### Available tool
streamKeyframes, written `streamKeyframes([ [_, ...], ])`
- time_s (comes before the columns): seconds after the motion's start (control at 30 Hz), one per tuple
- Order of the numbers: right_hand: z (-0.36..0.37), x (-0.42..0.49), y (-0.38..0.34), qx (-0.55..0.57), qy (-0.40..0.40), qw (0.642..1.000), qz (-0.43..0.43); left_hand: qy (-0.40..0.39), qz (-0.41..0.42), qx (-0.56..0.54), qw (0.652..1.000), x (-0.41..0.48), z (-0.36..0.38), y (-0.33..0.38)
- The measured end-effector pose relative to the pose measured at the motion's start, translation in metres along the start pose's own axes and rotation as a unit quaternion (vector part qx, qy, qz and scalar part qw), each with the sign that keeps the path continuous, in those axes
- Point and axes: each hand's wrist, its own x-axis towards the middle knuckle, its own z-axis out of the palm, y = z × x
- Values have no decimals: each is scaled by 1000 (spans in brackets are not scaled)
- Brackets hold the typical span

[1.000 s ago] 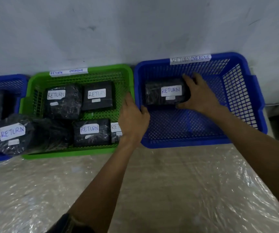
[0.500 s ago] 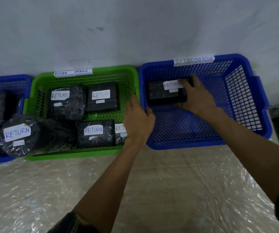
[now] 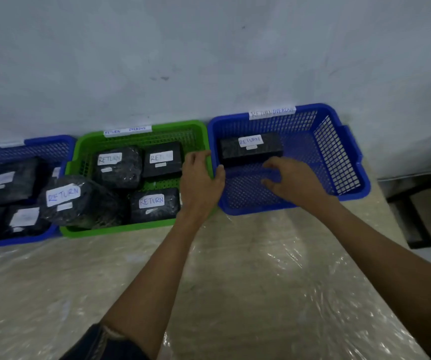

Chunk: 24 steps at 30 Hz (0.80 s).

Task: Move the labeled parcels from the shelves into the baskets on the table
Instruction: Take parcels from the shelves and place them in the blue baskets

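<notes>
A black-wrapped parcel with a white RETURN label lies flat at the back left of the right blue basket. My right hand hovers just in front of the parcel over the basket floor, fingers loosely curled and holding nothing. My left hand grips the rims where the blue basket meets the green basket, thumb inside the blue one. Several RETURN-labeled black parcels fill the green basket, among them a bulky one at its front left.
A second blue basket with dark parcels sits at the far left. All baskets stand against a pale wall on a table covered in clear plastic. A dark frame stands beyond the table's right edge.
My right hand pushed the parcel toward the back of the blue basket, then let go and drew back. My left hand stayed on the rim.
</notes>
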Motion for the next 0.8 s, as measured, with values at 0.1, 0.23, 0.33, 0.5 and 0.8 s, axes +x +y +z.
streamKeyframes([
  [0.1,-13,-32,-18,35,-30,999,4,-20,83,-27,996,-24,-23,1],
  [0.23,-21,-86,-45,72,-29,997,10,-42,104,-47,993,-78,-54,-3],
  [0.33,-22,-133,-70,81,-25,996,1,-38,87,-43,995,-128,-82,-9],
  [0.5,-18,-216,-121,129,-14,992,-5,-45,70,-57,995,-228,-137,-24],
  [0.8,10,-293,-246,150,-69,981,-98,21,20,-45,999,-342,-264,-76],
])
